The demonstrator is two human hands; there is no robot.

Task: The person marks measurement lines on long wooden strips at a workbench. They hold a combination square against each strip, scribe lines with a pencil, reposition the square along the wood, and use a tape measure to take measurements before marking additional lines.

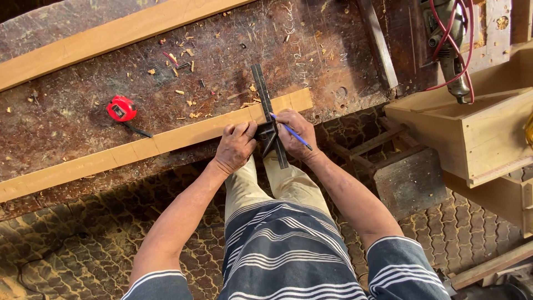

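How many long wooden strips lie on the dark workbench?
2. One strip runs along the near edge, under the left hand and right hand. Another strip lies along the far side.

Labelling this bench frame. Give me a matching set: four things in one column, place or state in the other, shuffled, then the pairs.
1. tape measure
2. pen
3. try square
4. left hand

A. held in the right hand
B. lying on the workbench, left of both hands
C. laid across the wooden strip
D. pressing on the strip beside the square

Pairs: 1-B, 2-A, 3-C, 4-D
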